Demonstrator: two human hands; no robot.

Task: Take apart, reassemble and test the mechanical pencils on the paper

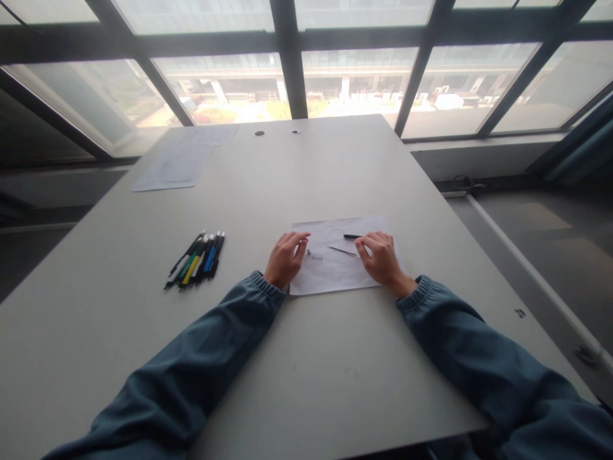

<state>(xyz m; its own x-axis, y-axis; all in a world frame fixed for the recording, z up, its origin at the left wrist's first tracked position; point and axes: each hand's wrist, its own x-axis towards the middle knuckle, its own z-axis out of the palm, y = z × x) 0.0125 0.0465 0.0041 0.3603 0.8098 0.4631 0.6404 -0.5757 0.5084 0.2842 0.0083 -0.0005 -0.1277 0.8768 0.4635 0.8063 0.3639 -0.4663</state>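
Note:
A white sheet of paper [335,271] lies on the table in front of me. My left hand [285,259] rests on its left edge with fingers curled, close to a tiny part [315,255] on the sheet. My right hand [383,257] sits on the right side of the sheet, fingers bent, its fingertips at a short black pen piece [351,236]. A thin dark refill [343,250] lies on the paper between the hands. Whether either hand pinches anything is unclear.
A bundle of several pens [196,259] with black, green, yellow and blue barrels lies to the left. More paper sheets [179,160] lie at the far left of the grey table [306,358]. Windows stand behind; the table edge drops off on the right.

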